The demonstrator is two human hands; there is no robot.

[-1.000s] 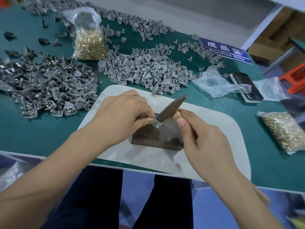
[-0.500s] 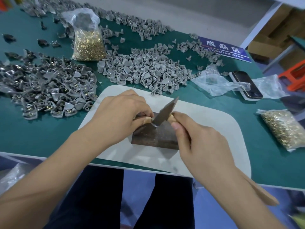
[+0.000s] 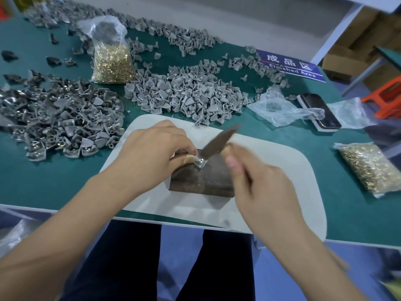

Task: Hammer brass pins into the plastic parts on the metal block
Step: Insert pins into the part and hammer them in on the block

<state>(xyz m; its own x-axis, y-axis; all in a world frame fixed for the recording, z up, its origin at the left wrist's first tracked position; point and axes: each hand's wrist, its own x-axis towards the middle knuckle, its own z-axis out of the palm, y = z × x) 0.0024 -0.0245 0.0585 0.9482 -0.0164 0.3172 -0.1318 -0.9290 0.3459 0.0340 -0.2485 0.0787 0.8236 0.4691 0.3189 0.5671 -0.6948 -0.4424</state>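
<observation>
Left hand [image 3: 149,153] pinches plastic part [image 3: 200,163] under hammer [image 3: 219,142].

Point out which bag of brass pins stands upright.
The bag of brass pins behind the grey parts; the other bag lies flat at the right edge.

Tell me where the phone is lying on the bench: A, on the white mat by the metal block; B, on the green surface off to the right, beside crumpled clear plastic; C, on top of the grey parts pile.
B: the phone lies on the green bench top, right of the white mat, beside the clear plastic.
</observation>
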